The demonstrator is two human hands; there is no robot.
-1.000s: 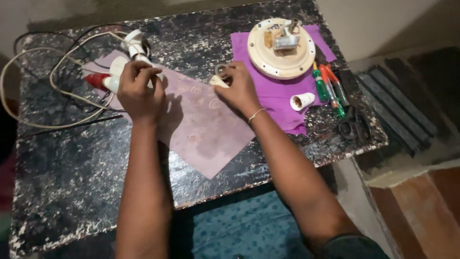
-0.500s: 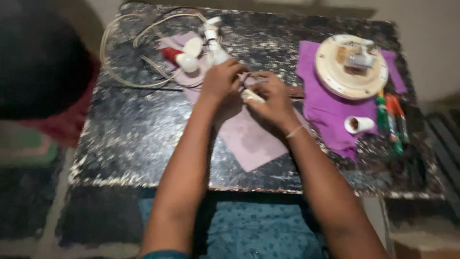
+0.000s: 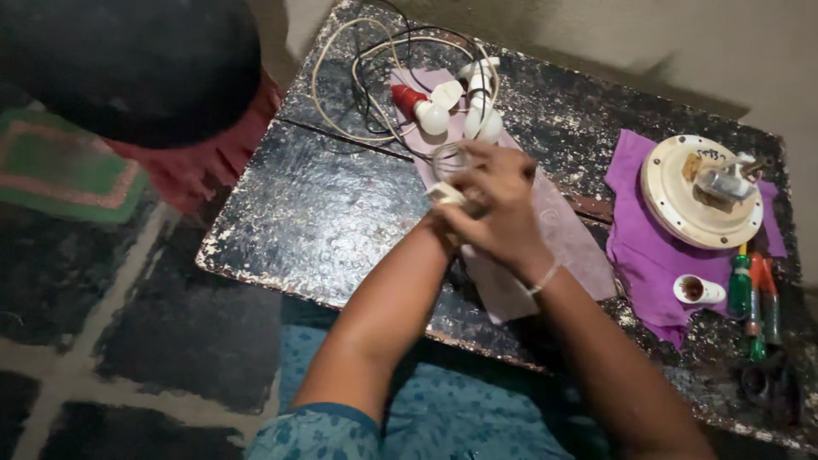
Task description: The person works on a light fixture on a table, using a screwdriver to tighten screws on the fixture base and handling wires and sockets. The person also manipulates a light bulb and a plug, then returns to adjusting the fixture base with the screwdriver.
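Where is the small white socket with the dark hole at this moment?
In the head view, the small white socket lies at the right side of the table, on the purple cloth, just below the round cream disc and left of the screwdrivers.

From the head camera I saw my right hand [image 3: 503, 204] lying over my left hand [image 3: 447, 217], both closed around a clear bulb [image 3: 452, 160] with a pale base. They hovered above the pink cloth [image 3: 562, 247] on the speckled black table [image 3: 324, 213]. Just beyond the cloth lay white bulbs [image 3: 481, 123], a red-based bulb [image 3: 417, 104] and a loop of cable [image 3: 349, 85]. To the right of the cloth sat a purple cloth [image 3: 648, 255] bearing a round cream disc [image 3: 690, 196], a white socket [image 3: 697, 290] and screwdrivers [image 3: 754, 298].
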